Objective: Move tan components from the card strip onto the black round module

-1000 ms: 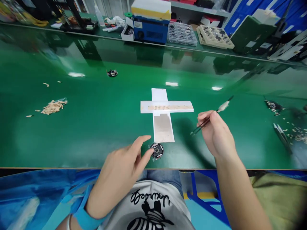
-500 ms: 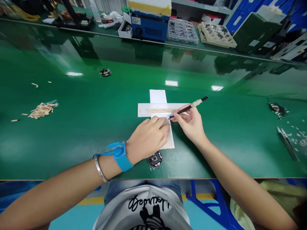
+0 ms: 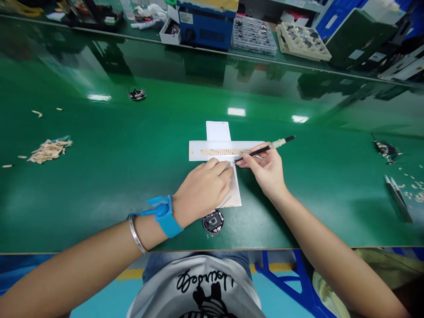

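Note:
My left hand, with a blue wrist strap on its wrist, rests on a white paper strip. Its fingers are curled and pressed together; what they grip is hidden beneath them. My right hand is closed around a slim black pen-like tool with pale tape near its upper end. The tool's tip points down-left, close to my left fingertips. Across the paper lies a whitish translucent strip with a row of small tan pieces. Below my left hand sits a round black circuit part.
Tweezers and a dark wire bundle lie at right. A tan heap of small strips is at left. Another round part sits farther back. A blue box and clear trays stand on the back shelf.
The camera view has shifted slightly. My right hand and the tool have moved a little to the right. A thin dark line now shows over the paper below my left hand.

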A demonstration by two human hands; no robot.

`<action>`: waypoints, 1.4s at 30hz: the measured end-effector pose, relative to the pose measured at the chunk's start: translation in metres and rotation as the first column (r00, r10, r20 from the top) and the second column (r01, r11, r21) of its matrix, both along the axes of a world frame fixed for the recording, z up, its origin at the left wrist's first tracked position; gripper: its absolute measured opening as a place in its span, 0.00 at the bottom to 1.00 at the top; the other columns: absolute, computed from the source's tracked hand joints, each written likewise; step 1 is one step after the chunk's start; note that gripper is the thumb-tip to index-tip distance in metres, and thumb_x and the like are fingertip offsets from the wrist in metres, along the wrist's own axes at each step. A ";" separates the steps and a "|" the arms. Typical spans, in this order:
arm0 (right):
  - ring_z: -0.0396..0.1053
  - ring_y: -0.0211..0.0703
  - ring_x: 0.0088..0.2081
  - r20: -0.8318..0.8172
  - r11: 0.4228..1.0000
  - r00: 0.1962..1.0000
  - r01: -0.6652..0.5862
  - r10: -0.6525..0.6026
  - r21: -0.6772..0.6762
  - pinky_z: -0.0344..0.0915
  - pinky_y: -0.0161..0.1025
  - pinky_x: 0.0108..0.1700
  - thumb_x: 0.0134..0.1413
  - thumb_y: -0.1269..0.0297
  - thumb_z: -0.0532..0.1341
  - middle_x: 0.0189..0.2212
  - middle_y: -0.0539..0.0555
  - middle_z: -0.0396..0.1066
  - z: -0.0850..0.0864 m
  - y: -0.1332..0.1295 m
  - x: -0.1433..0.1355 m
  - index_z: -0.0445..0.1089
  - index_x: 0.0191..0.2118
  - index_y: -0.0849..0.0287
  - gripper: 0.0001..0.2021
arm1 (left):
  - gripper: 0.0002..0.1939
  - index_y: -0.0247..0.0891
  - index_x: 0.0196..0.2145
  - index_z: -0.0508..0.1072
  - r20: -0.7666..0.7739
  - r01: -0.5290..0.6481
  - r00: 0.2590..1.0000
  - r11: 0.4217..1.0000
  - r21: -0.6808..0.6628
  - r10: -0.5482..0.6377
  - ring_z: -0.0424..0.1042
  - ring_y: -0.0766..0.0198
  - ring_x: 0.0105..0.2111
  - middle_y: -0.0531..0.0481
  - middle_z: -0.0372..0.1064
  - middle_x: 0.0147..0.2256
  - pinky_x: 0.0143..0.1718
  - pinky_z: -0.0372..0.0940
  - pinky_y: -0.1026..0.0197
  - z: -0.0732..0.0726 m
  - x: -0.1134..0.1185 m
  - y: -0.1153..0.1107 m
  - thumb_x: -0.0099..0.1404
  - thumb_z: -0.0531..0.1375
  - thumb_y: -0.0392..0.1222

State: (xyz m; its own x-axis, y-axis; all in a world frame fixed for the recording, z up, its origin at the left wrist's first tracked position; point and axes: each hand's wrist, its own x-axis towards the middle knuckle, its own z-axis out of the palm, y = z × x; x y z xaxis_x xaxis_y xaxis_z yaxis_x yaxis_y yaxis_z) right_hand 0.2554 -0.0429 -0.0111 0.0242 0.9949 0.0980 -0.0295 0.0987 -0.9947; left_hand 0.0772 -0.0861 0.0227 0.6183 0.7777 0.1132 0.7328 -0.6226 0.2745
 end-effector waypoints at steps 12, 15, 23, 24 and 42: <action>0.75 0.38 0.23 0.007 0.999 1.000 -0.030 0.030 -0.025 0.75 0.37 0.29 0.42 0.56 0.73 0.23 0.44 0.71 0.002 0.001 0.001 0.61 0.33 0.55 0.20 | 0.18 0.29 0.52 0.71 -0.003 0.001 1.000 1.000 -0.028 -0.001 0.65 0.52 0.49 0.39 0.70 0.48 0.52 0.62 0.51 -0.001 0.000 0.003 0.73 0.46 0.37; 0.74 0.38 0.22 -0.039 0.998 0.999 -0.008 0.006 -0.057 0.75 0.38 0.29 0.41 0.57 0.73 0.22 0.44 0.71 0.006 0.002 0.003 0.62 0.32 0.54 0.19 | 0.17 0.30 0.50 0.71 0.005 -0.004 1.000 0.999 -0.034 0.004 0.65 0.52 0.49 0.40 0.70 0.47 0.51 0.62 0.50 0.002 -0.002 0.005 0.73 0.46 0.37; 0.78 0.40 0.28 -0.132 0.995 0.987 0.098 -0.096 0.011 0.77 0.39 0.35 0.47 0.66 0.72 0.28 0.48 0.77 0.042 -0.045 0.015 0.66 0.32 0.55 0.13 | 0.21 0.34 0.48 0.68 0.034 -0.236 0.971 0.972 -0.015 0.237 0.67 0.50 0.38 0.44 0.68 0.37 0.37 0.64 0.50 0.020 -0.013 -0.064 0.66 0.57 0.54; 0.78 0.40 0.28 -0.133 0.995 0.986 0.102 -0.100 0.004 0.77 0.39 0.35 0.49 0.68 0.71 0.29 0.49 0.78 0.043 -0.057 0.015 0.66 0.33 0.55 0.11 | 0.22 0.35 0.49 0.67 0.010 -0.242 0.970 0.970 -0.017 0.242 0.67 0.51 0.37 0.44 0.68 0.37 0.36 0.64 0.50 0.017 -0.013 -0.075 0.66 0.58 0.54; 0.80 0.44 0.33 -0.020 0.918 0.918 0.397 -0.397 -0.014 0.80 0.39 0.39 0.51 0.72 0.69 0.32 0.50 0.78 0.014 -0.156 -0.029 0.67 0.36 0.55 0.10 | 0.08 0.42 0.38 0.74 0.337 -0.263 0.888 0.947 -0.186 0.313 0.65 0.52 0.52 0.44 0.61 0.55 0.51 0.67 0.46 -0.013 0.004 -0.109 0.69 0.55 0.34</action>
State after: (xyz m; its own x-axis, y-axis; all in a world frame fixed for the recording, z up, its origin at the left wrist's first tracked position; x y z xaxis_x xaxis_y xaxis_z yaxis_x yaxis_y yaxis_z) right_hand 0.2265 -0.1989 0.0033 0.4195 0.9039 0.0839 -0.0115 0.0977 -0.9951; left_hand 0.0810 -0.1948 0.0099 0.3018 0.9384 0.1684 0.7108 -0.3392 0.6162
